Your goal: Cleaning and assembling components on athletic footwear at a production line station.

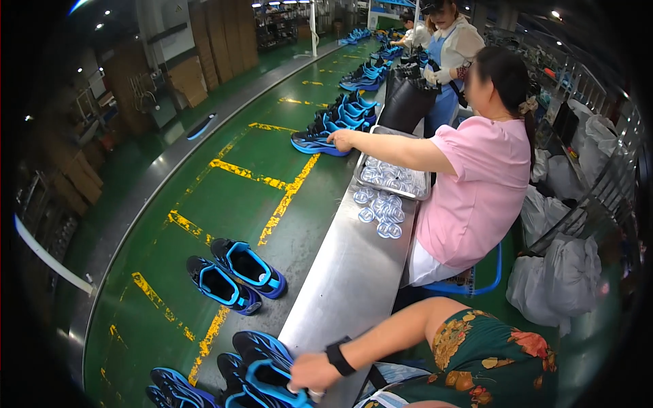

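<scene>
My right hand, with a black band on its wrist, reaches in from the lower right. Its fingers are curled at the bright blue heel collar of a black-and-blue sneaker at the bottom edge. Some of the fingertips are hidden, and the hand is slightly blurred. Right beside it lies another such sneaker, and farther left is one more, cut off by the lower edge. My left hand does not show.
A pair of sneakers stands ahead on the green conveyor belt. Along the steel ledge lie round clear discs beside a filled metal tray. A pink-shirted co-worker touches a farther shoe row.
</scene>
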A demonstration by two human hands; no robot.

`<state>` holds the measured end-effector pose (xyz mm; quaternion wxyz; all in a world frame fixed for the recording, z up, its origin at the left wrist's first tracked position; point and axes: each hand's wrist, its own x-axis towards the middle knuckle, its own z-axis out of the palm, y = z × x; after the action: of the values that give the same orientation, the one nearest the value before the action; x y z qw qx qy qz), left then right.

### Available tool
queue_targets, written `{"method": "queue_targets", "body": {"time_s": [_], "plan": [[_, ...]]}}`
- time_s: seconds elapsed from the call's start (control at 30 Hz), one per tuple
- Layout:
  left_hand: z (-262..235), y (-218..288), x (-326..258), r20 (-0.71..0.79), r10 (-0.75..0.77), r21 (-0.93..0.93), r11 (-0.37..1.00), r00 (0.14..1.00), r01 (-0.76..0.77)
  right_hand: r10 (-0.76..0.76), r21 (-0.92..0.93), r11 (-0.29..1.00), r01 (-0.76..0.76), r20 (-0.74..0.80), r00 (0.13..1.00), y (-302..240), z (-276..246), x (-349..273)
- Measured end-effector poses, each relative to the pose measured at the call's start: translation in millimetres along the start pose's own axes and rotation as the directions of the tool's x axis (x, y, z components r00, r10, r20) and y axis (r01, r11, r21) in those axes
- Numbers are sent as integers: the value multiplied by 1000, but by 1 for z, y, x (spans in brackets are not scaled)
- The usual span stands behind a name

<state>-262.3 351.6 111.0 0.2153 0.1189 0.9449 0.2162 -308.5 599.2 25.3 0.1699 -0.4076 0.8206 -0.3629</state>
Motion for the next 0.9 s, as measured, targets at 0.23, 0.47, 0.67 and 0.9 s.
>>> {"method": "queue_targets", "body": {"time_s": [0.23, 0.47, 0.67, 0.9], "plan": [[56, -15, -91, -429, 145, 162, 983, 892, -82, 188, 540, 763, -355, 340, 921, -74, 70, -57], [135, 18, -80, -420, 226, -256, 899, 879, -354, -89, 286, 949, 129, -149, 985, -36, -8, -45], [149, 37, -58, -555, 230, -153, 916, 799, -370, -223, 33, 974, 225, 323, 920, -42, -14, 3], [151, 36, -59, -691, -29, -311, 914, 722, -261, -94, -254, 927, 276, 556, 826, -68, -28, 14]]}}
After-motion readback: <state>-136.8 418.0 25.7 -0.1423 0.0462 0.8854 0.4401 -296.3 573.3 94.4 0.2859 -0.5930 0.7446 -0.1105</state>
